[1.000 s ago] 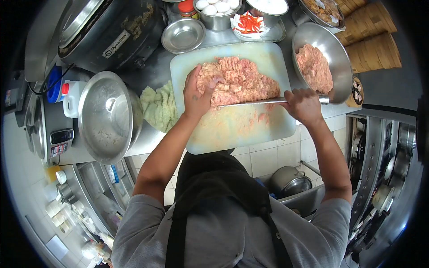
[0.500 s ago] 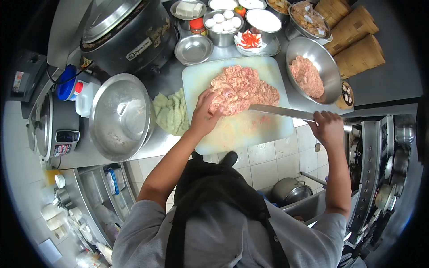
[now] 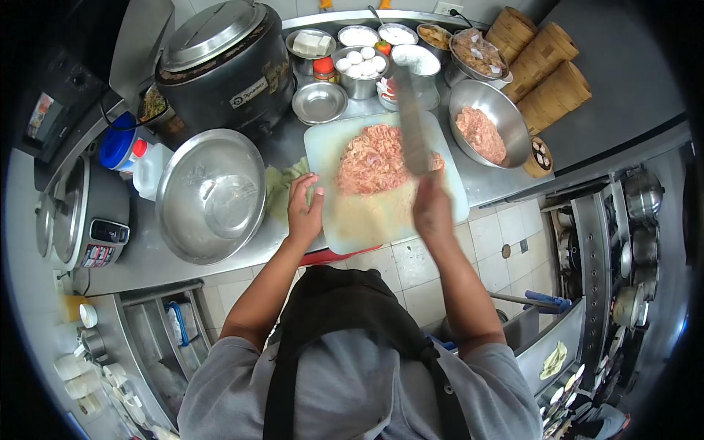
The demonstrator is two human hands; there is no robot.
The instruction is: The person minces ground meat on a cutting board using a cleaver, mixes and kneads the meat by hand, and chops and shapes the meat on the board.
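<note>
A mound of minced meat (image 3: pixel 372 158) lies on the pale cutting board (image 3: pixel 359 229). My right hand (image 3: pixel 433 209) grips a wide-bladed knife (image 3: pixel 413 121) by its handle, at the right side of the board. The blade points away from me over the right part of the meat, smeared by motion; I cannot tell whether it touches the meat. At the board's left edge, my left hand (image 3: pixel 304 209) is open with its fingers apart, off the meat. A green towel (image 3: pixel 277 192) lies just beyond that hand, partly hidden by it.
A large metal bowl (image 3: pixel 172 180) stands left of the board, and a steel bowl (image 3: pixel 517 117) with more minced meat stands to the right. Behind are a small metal dish (image 3: pixel 320 103), a pot of eggs (image 3: pixel 361 84), a big black cooker (image 3: pixel 227 73) and bamboo steamers (image 3: pixel 554 95).
My left hand has come off the meat to the board's left edge. My right hand has moved left, turning the knife from lying sideways to pointing away from me.
</note>
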